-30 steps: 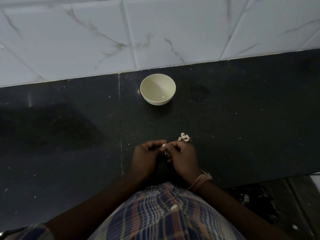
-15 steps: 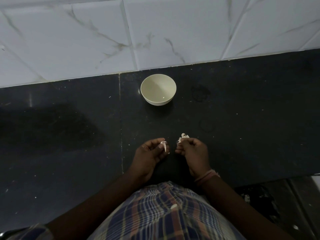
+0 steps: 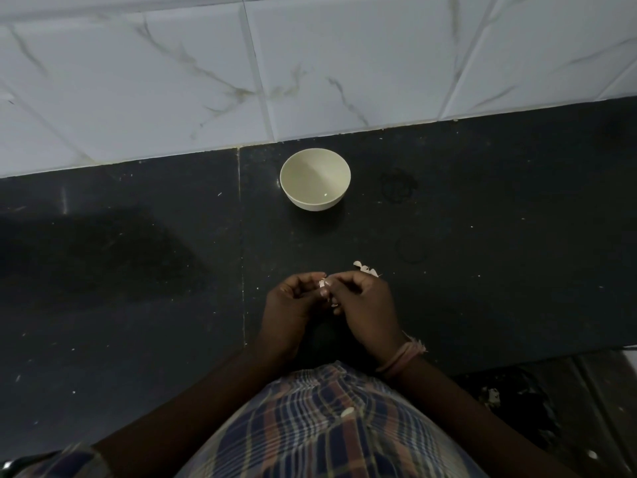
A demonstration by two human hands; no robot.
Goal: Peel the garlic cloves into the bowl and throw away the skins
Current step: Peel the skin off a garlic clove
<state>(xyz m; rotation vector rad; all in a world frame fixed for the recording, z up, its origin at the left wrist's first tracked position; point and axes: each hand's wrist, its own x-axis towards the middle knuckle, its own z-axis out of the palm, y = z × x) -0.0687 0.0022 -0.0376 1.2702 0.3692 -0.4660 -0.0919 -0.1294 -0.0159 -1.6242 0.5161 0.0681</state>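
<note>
On the dark speckled stone counter (image 3: 138, 270), the left hand (image 3: 293, 305) sits near the front edge, its fingers curled around a small pale garlic clove (image 3: 323, 283) pinched at the fingertips. Far behind it, close to the white marbled wall tiles (image 3: 310, 63), stands a round cream bowl (image 3: 315, 179). The right hand (image 3: 362, 305) touches the left, fingers curled and pinching the same clove. Just beyond its knuckles lies a little heap of pale papery skins (image 3: 366, 269).

We see a cream bowl (image 3: 315, 179) | black speckled counter (image 3: 482, 219) | white wall tiles (image 3: 344, 63) with grey veining (marble-like) | blue-and-orange plaid shirt (image 3: 327, 426) | pale skins (image 3: 366, 269) | pinkish wrist thread (image 3: 400, 358)
</note>
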